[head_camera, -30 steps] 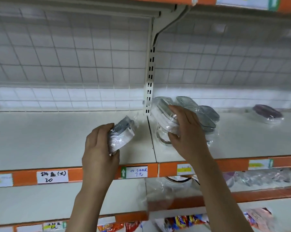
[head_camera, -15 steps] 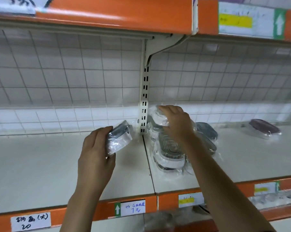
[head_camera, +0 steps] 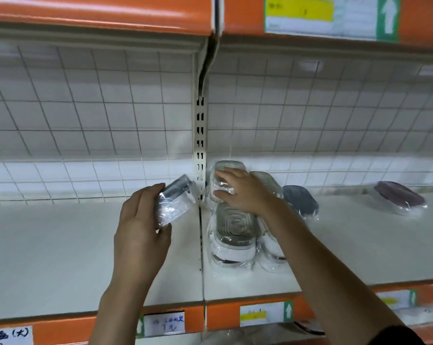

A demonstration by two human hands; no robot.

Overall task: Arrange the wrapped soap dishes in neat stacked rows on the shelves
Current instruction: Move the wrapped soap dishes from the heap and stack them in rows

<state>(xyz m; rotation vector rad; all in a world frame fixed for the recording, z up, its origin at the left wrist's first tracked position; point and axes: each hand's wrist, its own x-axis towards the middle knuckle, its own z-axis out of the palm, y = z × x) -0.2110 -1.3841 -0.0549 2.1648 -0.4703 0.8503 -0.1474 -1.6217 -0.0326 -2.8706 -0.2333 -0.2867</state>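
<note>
Shelf (head_camera: 86, 245): white deck with an orange front lip carrying price labels (head_camera: 164, 322); wire-grid back panel, slotted upright (head_camera: 200, 150) at the seam between the two bays.

Soap dish cluster (head_camera: 234, 235): several wrapped dishes stand in short stacks just right of the seam, touching one another. The front stack is square enough; the rear stack (head_camera: 229, 168) sits hard against the upright. A dark dish (head_camera: 300, 200) lies loose beside them, and a maroon dish (head_camera: 398, 198) lies well apart to the right, out of any row.

Right hand (head_camera: 245, 191): laid over the top of the rear stack, fingers spread and only lightly bent. Whether it grips the top dish or merely steadies it cannot be told.

Left hand (head_camera: 140, 230): fingers and thumb closed round one wrapped dish (head_camera: 177, 204), held tilted above the left bay, clear of the deck.

Risks, as judged:
- Film wrap is slick; a downward press off centre could slide the top dish off the rear stack and knock the front one toward the lip.
- The left-hand dish is held by its lower end; the loose film could slip in the fingers.
- Placing it left of the seam would start a separate, uneven row.
- The two stray dishes remain unaligned.
</note>
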